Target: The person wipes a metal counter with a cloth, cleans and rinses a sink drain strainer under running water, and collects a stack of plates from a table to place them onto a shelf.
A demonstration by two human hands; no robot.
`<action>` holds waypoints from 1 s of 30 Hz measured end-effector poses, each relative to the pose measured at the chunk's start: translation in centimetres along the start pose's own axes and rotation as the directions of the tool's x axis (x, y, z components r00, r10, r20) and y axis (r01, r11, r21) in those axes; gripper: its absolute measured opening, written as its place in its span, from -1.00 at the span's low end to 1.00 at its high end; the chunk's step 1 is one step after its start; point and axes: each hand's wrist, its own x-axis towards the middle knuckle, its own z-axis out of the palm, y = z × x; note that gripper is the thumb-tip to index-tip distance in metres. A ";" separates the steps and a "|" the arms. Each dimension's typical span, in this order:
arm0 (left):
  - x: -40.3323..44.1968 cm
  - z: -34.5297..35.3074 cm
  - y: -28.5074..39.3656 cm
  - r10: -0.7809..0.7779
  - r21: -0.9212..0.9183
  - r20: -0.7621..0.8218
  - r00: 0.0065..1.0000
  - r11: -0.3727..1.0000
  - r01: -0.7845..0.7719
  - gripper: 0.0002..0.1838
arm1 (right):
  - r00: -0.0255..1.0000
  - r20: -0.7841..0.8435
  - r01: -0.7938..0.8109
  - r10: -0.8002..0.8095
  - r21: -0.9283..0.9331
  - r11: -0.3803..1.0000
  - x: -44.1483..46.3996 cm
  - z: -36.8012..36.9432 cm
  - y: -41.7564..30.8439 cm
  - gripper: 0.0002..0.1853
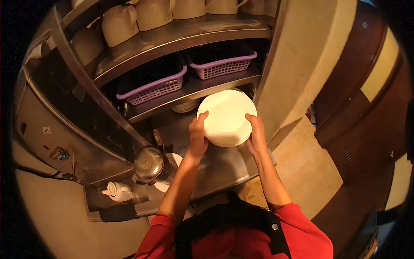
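Observation:
A stack of white plates [227, 115] is held out in front of me, above a metal counter [220, 168]. My left hand [199, 134] grips the stack's left edge, thumb on the top plate and fingers underneath. On the opposite edge my right hand [256, 133] has the same grip. The top plate is bare. Partly hidden behind the held stack, more white plates [185, 106] sit under the lower shelf.
Two purple baskets [157, 86] stand on the lower shelf, with several white jugs [120, 26] above. A metal pot [149, 163], a white plate [174, 159] and a white teapot [118, 192] are at left. A wall pillar [310, 56] rises at right.

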 end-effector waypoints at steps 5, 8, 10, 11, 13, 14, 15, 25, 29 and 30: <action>5.5 1.8 -2.4 -0.519 -0.235 -0.238 0.821 0.851 0.470 -0.59 | 0.995 -0.103 -0.024 0.011 -0.125 0.992 5.9 -3.1 2.2 -0.33; 7.8 1.5 -3.8 -0.538 -0.215 -0.183 0.823 0.839 0.500 -0.56 | 0.989 -0.148 -0.004 -0.021 -0.168 0.986 7.2 -4.2 3.6 -0.36; 9.5 0.7 -5.6 -0.531 -0.154 -0.196 0.824 0.847 0.509 -0.58 | 0.991 -0.128 0.007 -0.036 -0.221 0.975 7.7 -4.3 4.0 -0.34; 10.1 0.3 -6.3 -0.530 -0.100 -0.198 0.825 0.848 0.520 -0.60 | 0.992 -0.122 -0.001 -0.027 -0.218 0.976 8.0 -4.2 4.1 -0.34; 11.1 -0.3 -7.4 -0.531 -0.086 -0.269 0.804 0.844 0.529 -0.58 | 0.998 -0.064 -0.018 0.007 -0.175 0.984 8.4 -3.9 4.0 -0.21; 11.5 -0.5 -7.7 -0.535 -0.102 -0.239 0.810 0.844 0.527 -0.57 | 0.998 -0.057 -0.025 0.015 -0.175 0.984 8.4 -3.9 4.2 -0.21; 11.9 -0.7 -7.9 -0.538 -0.119 -0.209 0.817 0.843 0.524 -0.56 | 0.997 -0.078 -0.017 -0.001 -0.223 0.975 8.4 -3.8 4.3 -0.18; 16.1 -3.4 -11.3 -0.344 -0.568 -0.176 0.922 0.801 0.190 -0.72 | 0.997 0.075 0.056 -0.017 -0.568 0.821 7.5 -2.9 3.6 0.17; 17.9 -6.6 -15.7 -0.266 -0.596 -0.189 0.945 0.796 0.105 -0.68 | 0.974 0.211 0.206 -0.079 -0.695 0.689 6.7 -3.3 3.8 0.25; 17.9 -6.6 -15.5 -0.271 -0.577 -0.231 0.934 0.812 0.093 -0.67 | 0.971 0.199 0.237 -0.134 -0.711 0.663 6.6 -3.2 4.1 0.25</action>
